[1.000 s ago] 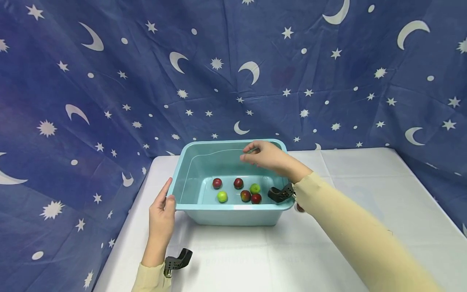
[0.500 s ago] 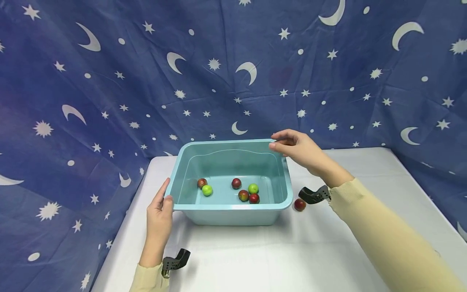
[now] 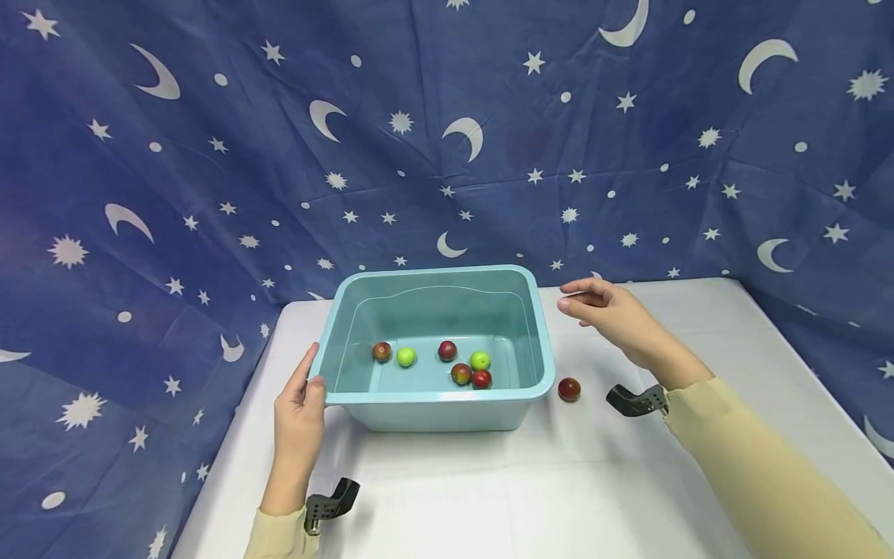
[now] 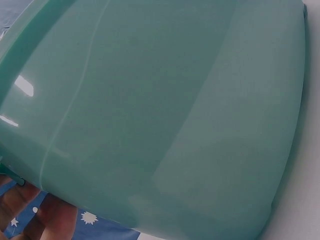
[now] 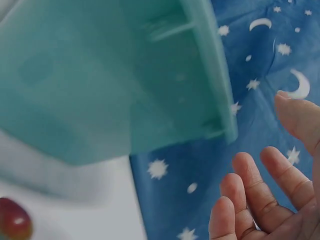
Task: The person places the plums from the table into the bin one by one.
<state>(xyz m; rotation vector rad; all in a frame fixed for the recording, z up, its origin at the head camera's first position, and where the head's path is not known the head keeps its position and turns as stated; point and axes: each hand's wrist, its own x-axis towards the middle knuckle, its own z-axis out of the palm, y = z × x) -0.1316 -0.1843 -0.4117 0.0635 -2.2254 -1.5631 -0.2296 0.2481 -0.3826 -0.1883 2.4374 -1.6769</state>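
Note:
In the head view my left hand (image 3: 299,419) grips the left rim of a pale turquoise plastic basin (image 3: 440,397), thumb above and fingers outside. The left wrist view shows the fingers (image 4: 55,217) against the basin's outer wall (image 4: 125,115). Inside lie several small round apple-like fruits, among them a red one (image 3: 448,351), a brownish-red one (image 3: 381,352) and a green one (image 3: 406,357). My right hand (image 3: 615,318) hovers right of the basin, holding nothing, fingers loosely bent. Below it one dark red fruit (image 3: 569,389) lies on the table beside the basin.
A white cloth covers the table (image 3: 447,489). Behind and to the left hangs a blue cloth (image 3: 391,155) with white moons and stars. A black wrist mount (image 3: 331,503) sits on the left sleeve, another mount (image 3: 635,401) on the right one.
My right hand has moved right, from over the basin to outside it. Two fruits inside have rolled leftward. The red fruit on the table has come into full view. My left hand stays put.

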